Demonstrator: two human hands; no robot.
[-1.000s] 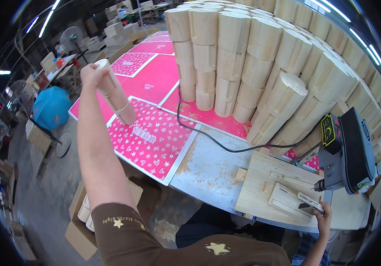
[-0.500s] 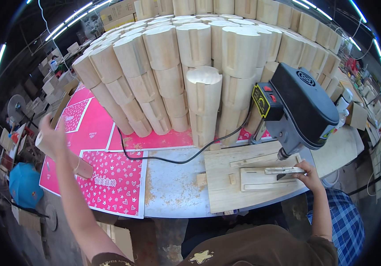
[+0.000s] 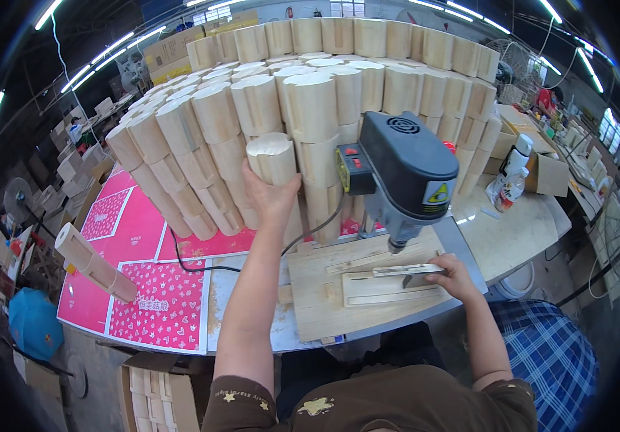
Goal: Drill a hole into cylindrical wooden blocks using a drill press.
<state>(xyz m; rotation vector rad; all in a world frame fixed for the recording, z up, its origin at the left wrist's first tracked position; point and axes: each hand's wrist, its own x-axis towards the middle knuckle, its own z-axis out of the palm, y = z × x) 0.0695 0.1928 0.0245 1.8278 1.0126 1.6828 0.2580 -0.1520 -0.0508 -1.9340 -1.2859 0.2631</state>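
Note:
With fingers and thumb wrapped round its sides, my left hand (image 3: 274, 196) grips a pale wooden cylinder block (image 3: 272, 160), the top one of a column at the front of the stacked blocks (image 3: 216, 111). My right hand (image 3: 456, 276) is closed at the right end of a wooden jig (image 3: 395, 286), which lies on a plywood board (image 3: 313, 306). Its fingers pinch a thin, pale strip with a dark piece (image 3: 419, 278) beneath. What exactly that dark piece is I cannot make out. Above the jig hangs the chuck of a black bench drill (image 3: 411, 169).
On the left, a short column of wooden blocks (image 3: 96, 262) stands on pink printed sheets (image 3: 158, 306). A black cable (image 3: 212, 269) crosses the table. Bottles (image 3: 513, 189) stand at the right. Below the table edge sits a carton of wooden pieces (image 3: 153, 396).
My left hand has left the column on the left and moved right to take hold of the front block. My right hand stays at the jig. The view has shifted.

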